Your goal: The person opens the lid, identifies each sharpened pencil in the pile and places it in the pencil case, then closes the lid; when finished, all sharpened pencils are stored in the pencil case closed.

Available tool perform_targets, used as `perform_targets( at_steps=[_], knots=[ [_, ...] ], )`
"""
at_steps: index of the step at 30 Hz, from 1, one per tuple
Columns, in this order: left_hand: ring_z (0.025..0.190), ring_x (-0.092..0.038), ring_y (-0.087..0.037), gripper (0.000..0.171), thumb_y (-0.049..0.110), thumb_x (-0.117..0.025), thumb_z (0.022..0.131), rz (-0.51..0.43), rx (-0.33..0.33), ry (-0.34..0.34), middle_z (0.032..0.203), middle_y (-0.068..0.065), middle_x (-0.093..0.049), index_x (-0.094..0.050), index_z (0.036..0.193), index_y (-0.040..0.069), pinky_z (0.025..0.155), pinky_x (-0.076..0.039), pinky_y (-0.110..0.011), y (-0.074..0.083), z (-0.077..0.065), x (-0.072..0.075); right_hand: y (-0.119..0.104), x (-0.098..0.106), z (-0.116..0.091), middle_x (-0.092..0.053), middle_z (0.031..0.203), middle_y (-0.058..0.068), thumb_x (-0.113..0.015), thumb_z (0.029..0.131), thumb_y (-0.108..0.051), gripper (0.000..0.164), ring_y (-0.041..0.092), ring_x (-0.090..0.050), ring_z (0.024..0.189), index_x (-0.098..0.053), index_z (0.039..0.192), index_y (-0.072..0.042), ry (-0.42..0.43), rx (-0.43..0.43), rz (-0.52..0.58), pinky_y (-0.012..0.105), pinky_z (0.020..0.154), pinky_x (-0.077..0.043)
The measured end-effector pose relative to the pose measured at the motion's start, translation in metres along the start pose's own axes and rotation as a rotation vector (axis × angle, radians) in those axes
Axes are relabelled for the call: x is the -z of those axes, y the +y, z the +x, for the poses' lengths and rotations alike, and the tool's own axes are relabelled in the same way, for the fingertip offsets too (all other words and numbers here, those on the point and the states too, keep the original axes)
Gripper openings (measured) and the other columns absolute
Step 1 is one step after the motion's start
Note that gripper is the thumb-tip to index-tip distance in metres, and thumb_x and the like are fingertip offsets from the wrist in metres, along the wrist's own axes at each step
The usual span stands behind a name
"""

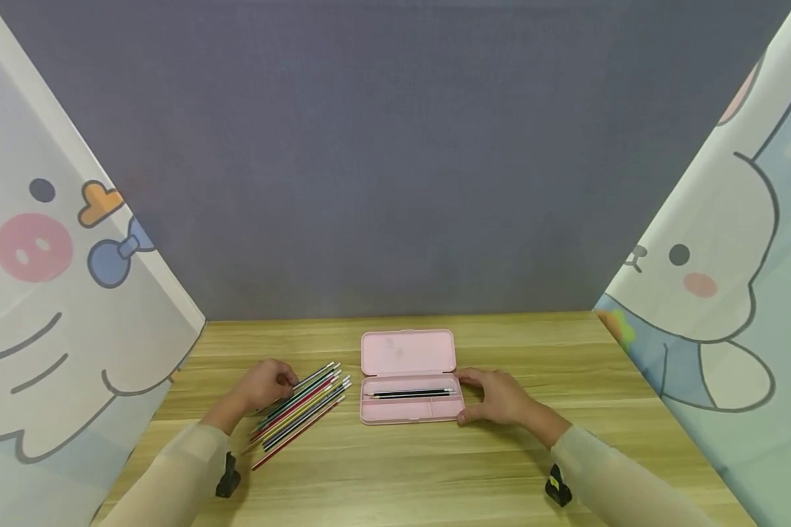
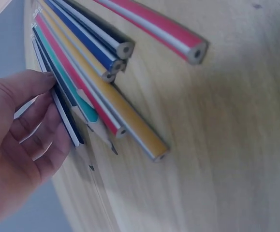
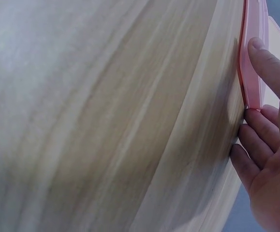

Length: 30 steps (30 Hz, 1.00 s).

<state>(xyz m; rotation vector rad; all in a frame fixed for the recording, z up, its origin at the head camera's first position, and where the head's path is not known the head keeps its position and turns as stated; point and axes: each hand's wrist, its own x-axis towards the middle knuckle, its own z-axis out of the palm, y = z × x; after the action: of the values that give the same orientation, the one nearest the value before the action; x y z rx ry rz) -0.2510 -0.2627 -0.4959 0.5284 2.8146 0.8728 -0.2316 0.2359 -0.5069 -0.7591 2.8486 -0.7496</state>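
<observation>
A pink pencil case (image 1: 395, 412) lies open on the table, its lid (image 1: 409, 351) folded back. Dark pencils (image 1: 411, 394) lie in its long upper compartment; the lower part has a divider. My right hand (image 1: 501, 397) holds the case's right end, thumb on the near corner and fingers toward the far one. To the left, several striped pencils (image 1: 299, 415) in red, yellow, green and blue lie slanted side by side. At their far edge my left hand (image 1: 268, 384) pinches a dark pencil (image 2: 68, 116) with white stripes, thumb on top and fingers beyond it.
The wooden table (image 1: 402, 468) ends at a grey panel (image 1: 395, 161) behind. Cartoon-printed panels stand at the left (image 1: 59, 329) and right (image 1: 718, 307). One red pencil (image 1: 299, 433) lies slightly apart on the near side of the bunch.
</observation>
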Motion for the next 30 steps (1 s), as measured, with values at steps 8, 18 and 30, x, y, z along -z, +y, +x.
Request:
perform_targets(
  at_steps=[8,18,30],
  knots=[
    [0.077,-0.062,-0.014,0.009,-0.002,-0.07,0.085,-0.05,-0.03,0.012,0.084,-0.004,-0.071,-0.074,0.093,-0.001,0.067,-0.051,-0.031,0.005,0.005,0.009,0.001,0.001,0.0,-0.07,0.134,0.003,-0.091,0.067,-0.056,0.088,0.031,-0.062,0.128,-0.061,0.141,-0.018,-0.005,0.003,-0.011,0.054,0.104,-0.049],
    [0.08,-0.061,-0.015,0.019,0.004,-0.065,0.093,-0.088,-0.039,-0.058,0.101,-0.014,-0.075,-0.077,0.108,-0.002,0.069,-0.052,-0.034,0.053,0.033,0.016,0.0,0.005,0.001,-0.071,0.131,0.001,-0.091,0.067,-0.056,0.088,0.031,-0.062,0.127,-0.062,0.14,-0.018,0.011,0.004,-0.012,0.055,0.105,-0.048],
    [0.073,-0.059,-0.006,0.014,0.002,-0.069,0.092,-0.076,-0.218,-0.192,0.095,-0.009,-0.076,-0.079,0.101,0.0,0.068,-0.052,-0.027,0.113,0.071,-0.02,0.0,0.003,0.001,-0.071,0.131,0.0,-0.091,0.067,-0.056,0.088,0.029,-0.062,0.129,-0.061,0.141,-0.018,-0.002,0.001,-0.001,0.053,0.106,-0.047]
  ],
)
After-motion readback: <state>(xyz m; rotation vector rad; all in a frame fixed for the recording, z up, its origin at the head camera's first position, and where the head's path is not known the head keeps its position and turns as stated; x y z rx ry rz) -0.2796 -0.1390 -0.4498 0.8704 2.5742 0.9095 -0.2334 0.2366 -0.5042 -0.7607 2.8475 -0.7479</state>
